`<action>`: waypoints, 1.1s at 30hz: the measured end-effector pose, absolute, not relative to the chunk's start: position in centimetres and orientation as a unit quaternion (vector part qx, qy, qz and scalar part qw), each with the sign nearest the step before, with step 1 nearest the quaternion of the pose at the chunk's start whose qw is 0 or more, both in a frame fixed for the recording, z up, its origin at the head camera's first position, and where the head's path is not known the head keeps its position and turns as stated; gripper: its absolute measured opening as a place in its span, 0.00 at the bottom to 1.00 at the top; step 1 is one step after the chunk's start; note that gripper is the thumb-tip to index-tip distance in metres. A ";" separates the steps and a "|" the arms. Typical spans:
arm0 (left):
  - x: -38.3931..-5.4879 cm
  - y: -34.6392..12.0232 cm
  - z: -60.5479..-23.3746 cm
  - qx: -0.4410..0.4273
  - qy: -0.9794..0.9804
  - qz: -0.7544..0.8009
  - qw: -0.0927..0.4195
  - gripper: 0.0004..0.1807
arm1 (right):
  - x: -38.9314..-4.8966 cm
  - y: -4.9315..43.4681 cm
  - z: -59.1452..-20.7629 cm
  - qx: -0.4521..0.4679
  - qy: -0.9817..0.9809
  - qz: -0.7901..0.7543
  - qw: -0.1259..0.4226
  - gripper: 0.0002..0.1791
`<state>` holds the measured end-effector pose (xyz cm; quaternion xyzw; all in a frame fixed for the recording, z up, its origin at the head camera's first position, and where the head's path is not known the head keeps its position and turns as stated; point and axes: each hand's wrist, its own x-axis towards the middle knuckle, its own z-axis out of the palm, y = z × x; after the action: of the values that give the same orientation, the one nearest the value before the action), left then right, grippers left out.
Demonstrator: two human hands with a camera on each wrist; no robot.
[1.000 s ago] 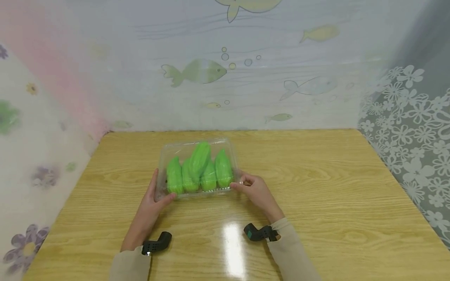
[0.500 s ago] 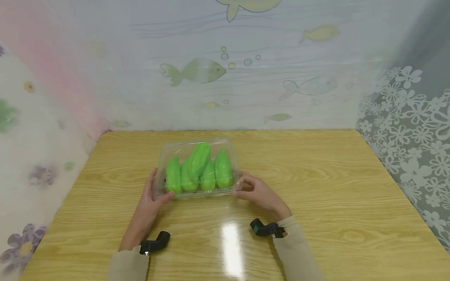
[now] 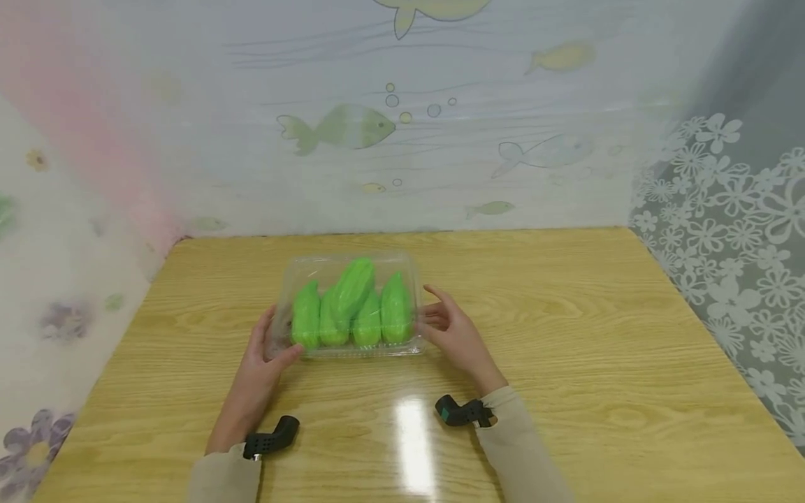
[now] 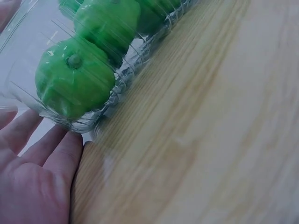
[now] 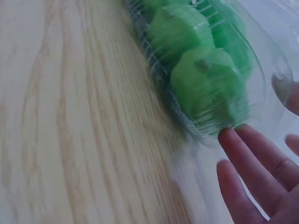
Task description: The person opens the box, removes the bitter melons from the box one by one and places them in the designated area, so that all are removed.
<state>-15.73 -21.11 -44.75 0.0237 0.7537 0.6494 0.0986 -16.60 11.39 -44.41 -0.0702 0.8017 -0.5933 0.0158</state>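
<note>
A clear plastic box point(image 3: 409, 342) lies on the wooden table, its lid down. Through its walls show several bright green, ridged, pointed vegetables point(image 3: 352, 293), one lying across the others. My left hand point(image 3: 254, 370) touches the box's left end, its thumb near the front corner. In the left wrist view those fingers point(image 4: 63, 154) look straight against the box's lower edge. My right hand point(image 3: 459, 342) is at the right end with its fingers spread. In the right wrist view two fingertips point(image 5: 229, 133) meet the box's lower corner, while another finger is apart from it.
The wooden table point(image 3: 566, 314) reaches a back wall point(image 3: 440, 161) printed with fish. A flowered wall point(image 3: 75, 279) is at the left and a grey flower-patterned panel point(image 3: 742, 265) at the right. Black camera mounts point(image 3: 272, 438) are on both wrists.
The right hand has let go of the box's front right corner and spread its fingers along the right end. The box now faces front more squarely. The left hand remains at the left end.
</note>
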 end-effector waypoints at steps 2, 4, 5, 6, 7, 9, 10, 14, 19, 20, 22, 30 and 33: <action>-15.5 -21.3 -44.7 0.022 0.758 0.644 0.099 0.43 | -16.5 11.2 -44.3 -0.069 0.807 -0.587 0.007 0.41; -15.3 -21.4 -44.6 0.019 0.762 0.639 0.099 0.43 | -16.5 11.0 -44.1 -0.074 0.811 -0.581 0.004 0.44; -15.2 -21.4 -44.5 0.019 0.764 0.637 0.098 0.42 | -16.6 11.0 -44.0 -0.080 0.811 -0.580 0.005 0.45; -15.1 -21.4 -44.5 0.018 0.765 0.636 0.098 0.42 | -16.7 10.9 -43.9 -0.086 0.810 -0.580 0.007 0.46; -15.1 -21.4 -44.4 0.019 0.764 0.637 0.098 0.42 | -16.8 10.9 -43.8 -0.092 0.812 -0.577 0.008 0.48; -15.0 -21.4 -44.4 0.022 0.763 0.638 0.098 0.42 | -17.1 11.0 -43.6 -0.105 0.814 -0.571 0.006 0.49; -14.9 -21.3 -44.3 0.022 0.762 0.639 0.098 0.42 | -17.2 11.0 -43.5 -0.114 0.819 -0.563 0.001 0.49; -14.7 -21.2 -44.2 0.021 0.756 0.646 0.098 0.43 | -17.6 11.2 -43.3 -0.151 0.841 -0.518 -0.016 0.46; -14.1 -21.2 -44.0 0.021 0.754 0.648 0.102 0.42 | -17.4 11.3 -43.3 -0.192 0.847 -0.495 -0.023 0.42; -14.1 -21.2 -44.1 0.023 0.755 0.647 0.104 0.42 | -17.3 11.3 -43.3 -0.192 0.847 -0.495 -0.021 0.42; -14.0 -21.3 -44.1 0.028 0.752 0.649 0.110 0.43 | -17.3 11.3 -43.3 -0.190 0.848 -0.495 -0.019 0.41; -13.7 -21.1 -43.9 0.052 0.731 0.668 0.128 0.49 | -16.8 11.2 -43.3 -0.167 0.845 -0.509 -0.006 0.40; -13.5 -21.0 -43.9 0.064 0.730 0.669 0.120 0.47 | -16.6 11.0 -43.2 -0.166 0.847 -0.505 -0.003 0.39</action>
<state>-13.51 -21.05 -43.85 0.0645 0.7305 0.6693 0.1198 -16.65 10.99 -43.16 -0.1655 0.8468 -0.5055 -0.0032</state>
